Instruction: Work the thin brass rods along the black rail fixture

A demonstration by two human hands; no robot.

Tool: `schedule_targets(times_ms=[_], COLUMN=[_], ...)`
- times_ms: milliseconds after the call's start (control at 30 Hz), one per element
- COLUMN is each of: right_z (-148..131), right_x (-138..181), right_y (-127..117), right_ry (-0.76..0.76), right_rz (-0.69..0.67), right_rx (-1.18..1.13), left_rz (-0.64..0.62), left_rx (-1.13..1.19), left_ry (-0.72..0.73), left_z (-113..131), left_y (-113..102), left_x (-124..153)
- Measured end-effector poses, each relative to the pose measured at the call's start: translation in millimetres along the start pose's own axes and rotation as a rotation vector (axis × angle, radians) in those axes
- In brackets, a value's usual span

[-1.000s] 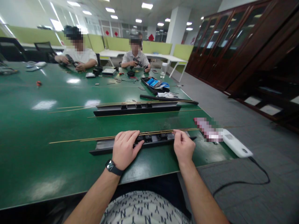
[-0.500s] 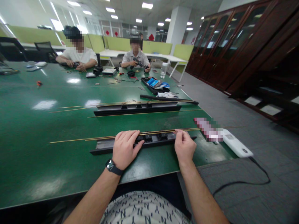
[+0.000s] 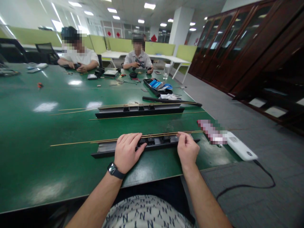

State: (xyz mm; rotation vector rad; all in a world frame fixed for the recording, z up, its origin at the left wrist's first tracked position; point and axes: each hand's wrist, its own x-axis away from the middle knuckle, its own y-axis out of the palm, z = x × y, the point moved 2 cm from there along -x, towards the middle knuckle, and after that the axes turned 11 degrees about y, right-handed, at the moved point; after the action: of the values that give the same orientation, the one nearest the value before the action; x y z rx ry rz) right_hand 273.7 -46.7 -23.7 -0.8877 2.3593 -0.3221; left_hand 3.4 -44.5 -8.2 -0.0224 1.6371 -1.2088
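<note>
A long black channel-shaped rail (image 3: 163, 145) with several small black blocks inside lies in front of me. Thin brass-coloured rods (image 3: 78, 143) run along its far edge and stick out past both ends. My left hand (image 3: 128, 148) is laid over the left half of the rail, fingers together across the rods and thumb on the near side. At the rail's right end, my right hand (image 3: 188, 148) is closed, thumb and forefinger pinching at a rod. The rest of its fingers curl in, so the exact grip is partly hidden.
Behind lies a second black rail (image 3: 140, 111) with more thin rods. A black tray (image 3: 152, 87), white gloves (image 3: 169, 96) and a black bar (image 3: 171, 101) are farther back. At right, a white device (image 3: 239, 147) trails a cable past the table edge. Two people sit opposite.
My hands stay nearly where they were. One thin rod's left end has slid slightly to the right. The person at far left has leaned their head left and down.
</note>
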Motion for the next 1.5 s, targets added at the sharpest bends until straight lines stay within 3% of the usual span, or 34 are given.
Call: schedule_targets(times_ms=[300, 567, 800, 1067, 1333, 1500], right_z=[-2.2, -3.5, -2.0, -3.8, -2.4, -4.7], right_x=[2.2, 0.9, 2.5, 0.5, 2.3, 1.5], right_y=[1.1, -2.1, 0.6, -1.8, 0.7, -0.6], right_ry=[-0.078, -0.011, -0.076, -0.001, -0.077, -0.046], right_rz=[-0.085, -0.001, -0.072, 0.017, -0.062, -0.004], right_rx=[-0.048, -0.010, -0.032, 0.007, -0.041, -0.004], left_rz=[-0.003, -0.002, -0.002, -0.007, -0.002, -0.002], left_rx=[0.007, 0.016, 0.005, 0.010, 0.014, 0.016], left_ry=[-0.005, -0.009, -0.005, -0.006, -0.007, -0.009], left_z=[0.1, 0.4, 0.2, -0.4, 0.2, 0.4], left_y=[0.0, -0.2, -0.1, 0.5, -0.3, -0.4], left_x=[-1.0, -0.8, -0.4, 0.4, -0.7, -0.7])
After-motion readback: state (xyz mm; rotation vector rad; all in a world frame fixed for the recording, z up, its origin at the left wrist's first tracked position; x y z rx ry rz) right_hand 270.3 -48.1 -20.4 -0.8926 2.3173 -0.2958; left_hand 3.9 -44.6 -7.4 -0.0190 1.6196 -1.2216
